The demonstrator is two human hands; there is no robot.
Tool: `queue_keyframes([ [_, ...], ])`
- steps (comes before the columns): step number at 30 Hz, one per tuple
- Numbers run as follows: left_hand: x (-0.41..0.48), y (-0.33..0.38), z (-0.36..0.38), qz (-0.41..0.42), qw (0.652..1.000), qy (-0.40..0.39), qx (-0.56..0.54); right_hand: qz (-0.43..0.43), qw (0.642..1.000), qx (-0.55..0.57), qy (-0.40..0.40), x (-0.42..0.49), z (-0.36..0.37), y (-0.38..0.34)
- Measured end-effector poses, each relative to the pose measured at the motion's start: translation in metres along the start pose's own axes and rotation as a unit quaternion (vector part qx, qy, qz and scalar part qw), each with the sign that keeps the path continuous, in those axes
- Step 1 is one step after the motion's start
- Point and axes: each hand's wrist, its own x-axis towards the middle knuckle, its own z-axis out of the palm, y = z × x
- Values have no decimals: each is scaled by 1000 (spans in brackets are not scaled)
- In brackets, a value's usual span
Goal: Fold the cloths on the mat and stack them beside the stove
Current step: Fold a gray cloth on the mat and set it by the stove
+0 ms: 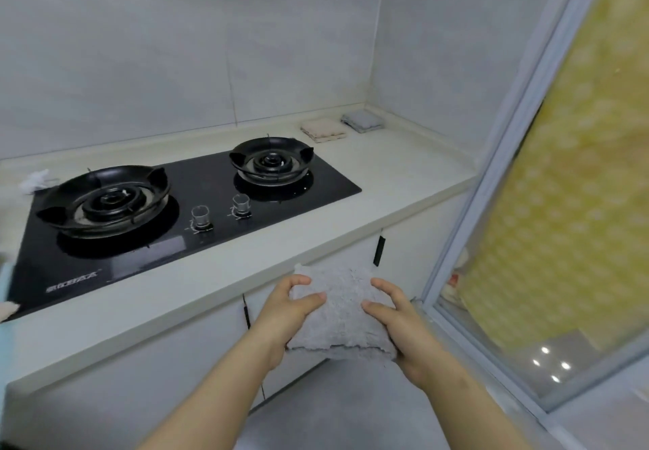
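Grey fluffy folded cloth (342,312), lower centre, is gripped between left hand (284,312) and right hand (404,323). Beige folded cloth (323,129) and blue-grey folded cloth (361,120) already lie beside black glass stove (330,186). Placing it likely remains.

Counter (386,182) free btwn stove (210,182), cloth stacks (323,129)
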Motion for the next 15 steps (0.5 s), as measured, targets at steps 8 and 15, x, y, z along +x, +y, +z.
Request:
queue_keyframes([
  [8, 137, 55, 78, 21, 999, -40, 11, -55, 997, -8, 45, 117, -68, -62],
  [15, 256, 113, 122, 62, 996, -43, 56, -64, 994, -40, 74, 225, -99, -132],
])
